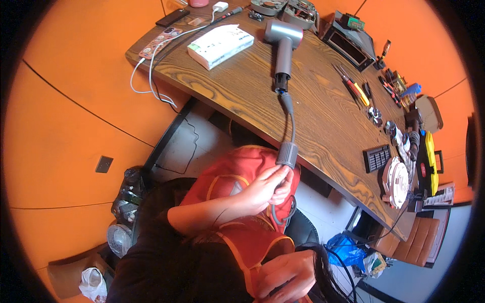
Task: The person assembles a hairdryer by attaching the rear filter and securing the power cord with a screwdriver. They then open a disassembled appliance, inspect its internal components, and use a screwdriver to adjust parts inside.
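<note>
A grey hair dryer [284,53] lies on the wooden table with its handle toward me. Black inner parts show at the handle's open end, and a cord [292,121] runs from there to a grey perforated sleeve [287,154]. At the table's front edge, my left hand [273,189] closes its fingers round the sleeve's lower end. More grey cord hangs in a loop below that hand. My right hand [285,276] is low in the view, against my red apron [252,242], fingers curled; what they hold, if anything, is hidden.
A white tissue pack [221,46] and a power strip [159,43] lie on the table's left. To the right are a yellow-handled tool [361,94], pliers, a black keypad [377,158] and a round white part [395,182]. A blue bag [347,251] sits on the floor.
</note>
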{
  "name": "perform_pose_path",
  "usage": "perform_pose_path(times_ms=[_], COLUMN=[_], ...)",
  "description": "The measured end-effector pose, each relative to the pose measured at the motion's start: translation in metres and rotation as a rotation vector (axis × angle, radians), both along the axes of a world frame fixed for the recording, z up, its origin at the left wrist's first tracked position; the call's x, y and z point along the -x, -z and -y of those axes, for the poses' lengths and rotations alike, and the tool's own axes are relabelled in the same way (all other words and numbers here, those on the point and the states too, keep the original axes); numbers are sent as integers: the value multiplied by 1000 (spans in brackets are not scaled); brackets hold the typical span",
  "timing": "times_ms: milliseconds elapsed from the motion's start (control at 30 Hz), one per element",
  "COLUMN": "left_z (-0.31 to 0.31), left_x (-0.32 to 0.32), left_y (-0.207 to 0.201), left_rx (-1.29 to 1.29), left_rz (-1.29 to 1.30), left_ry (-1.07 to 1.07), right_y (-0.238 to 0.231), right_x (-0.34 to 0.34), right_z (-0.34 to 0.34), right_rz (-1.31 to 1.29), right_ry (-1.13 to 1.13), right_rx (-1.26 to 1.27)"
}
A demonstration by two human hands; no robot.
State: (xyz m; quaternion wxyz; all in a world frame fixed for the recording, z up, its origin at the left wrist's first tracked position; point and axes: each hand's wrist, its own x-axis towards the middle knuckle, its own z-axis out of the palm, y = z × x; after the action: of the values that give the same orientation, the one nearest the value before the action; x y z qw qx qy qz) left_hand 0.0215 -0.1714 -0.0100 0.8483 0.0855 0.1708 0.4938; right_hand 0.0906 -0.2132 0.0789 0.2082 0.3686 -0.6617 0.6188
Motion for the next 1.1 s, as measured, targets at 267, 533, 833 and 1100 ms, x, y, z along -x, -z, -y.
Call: perform_pose_path(times_ms=[267, 533, 833, 1100], left_z=[1, 3, 3, 4], left_x=[-2, 1, 5, 8], left_y=[6, 8, 3, -2], left_rx=[-26, -32, 1, 17], left_rz=[-8, 6, -27, -86], left_ry=[-10, -19, -5, -21], right_y=[1, -9, -27, -12], right_x=[3, -7, -33, -19], right_z=[-7, -7, -6, -4], right_rz=[11, -6, -9, 39], right_ry=[-14, 77, 249, 247], right_rx=[-10, -26, 0, -51])
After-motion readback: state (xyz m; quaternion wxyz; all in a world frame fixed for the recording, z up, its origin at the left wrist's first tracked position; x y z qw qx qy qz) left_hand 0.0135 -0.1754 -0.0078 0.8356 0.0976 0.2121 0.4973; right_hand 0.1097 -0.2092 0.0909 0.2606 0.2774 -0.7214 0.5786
